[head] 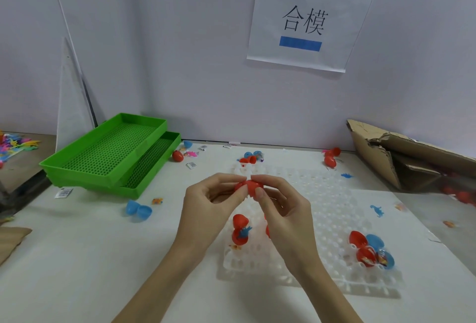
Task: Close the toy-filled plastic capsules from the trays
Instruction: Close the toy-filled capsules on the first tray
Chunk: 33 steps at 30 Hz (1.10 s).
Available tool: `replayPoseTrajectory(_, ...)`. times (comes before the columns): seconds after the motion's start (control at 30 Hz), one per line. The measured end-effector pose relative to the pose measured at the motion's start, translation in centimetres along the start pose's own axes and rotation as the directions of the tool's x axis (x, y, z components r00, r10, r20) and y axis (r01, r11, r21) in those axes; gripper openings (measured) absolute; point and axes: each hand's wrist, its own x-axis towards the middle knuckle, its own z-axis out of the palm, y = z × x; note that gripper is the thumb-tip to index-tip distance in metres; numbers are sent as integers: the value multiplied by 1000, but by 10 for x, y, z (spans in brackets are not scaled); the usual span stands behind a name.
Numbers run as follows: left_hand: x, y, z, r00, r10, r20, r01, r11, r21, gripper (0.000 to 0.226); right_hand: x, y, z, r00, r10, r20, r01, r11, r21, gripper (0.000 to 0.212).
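Red capsule (249, 186) halves nearly joined, pinched between left hand (209, 201), right hand (282, 204) fingers.

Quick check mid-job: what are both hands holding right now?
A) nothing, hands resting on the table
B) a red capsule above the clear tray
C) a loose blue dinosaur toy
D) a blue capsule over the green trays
B: the left hand and right hand pinch a red capsule between their fingers, raised above the clear tray; the green trays sit off to the left.
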Motion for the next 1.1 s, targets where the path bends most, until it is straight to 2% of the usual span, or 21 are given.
replayPoseTrajectory(0.13, -2, 4, 1, 994, 21, 105, -19, 1000, -20, 33, 2, -3, -5, 1000, -7, -29, 8, 999, 41, 20)
replayPoseTrajectory(0.37, -7, 5, 3, 979, 192, 74, -201, 971, 131, 36, 2, -7, -5, 1000, -4, 16, 2, 995, 96, 18)
replayPoseTrajectory(0.5, -11, 8, 5, 949, 305, 86, -316, 923, 219, 34, 2, -9, -6, 999, -6, 35, 2, 994, 114, 17)
replayPoseTrajectory(0.63, -14, 10, 7, 915, 390, 100, -402, 876, 265, 44, 1, -13, -4, 999, 21, 46, -29, 984, 176, 17)
replayPoseTrajectory(0.77, -14, 10, 8, 921, 378, 98, -390, 880, 271, 45, 0, -14, -1, 998, 51, 35, -56, 982, 181, 20)
replayPoseTrajectory(0.87, -15, 8, 9, 928, 369, 44, -366, 889, 274, 44, -2, -13, 1, 999, 44, 25, -47, 988, 145, 21)
replayPoseTrajectory(1.0, -11, -2, 10, 950, 308, -59, -288, 930, 230, 20, -7, -13, 6, 998, 23, 55, -31, 990, 140, 19)
replayPoseTrajectory(1.1, -8, -5, 7, 957, 283, -57, -270, 948, 171, 26, -9, -14, 9, 999, 23, 34, -28, 988, 153, 16)
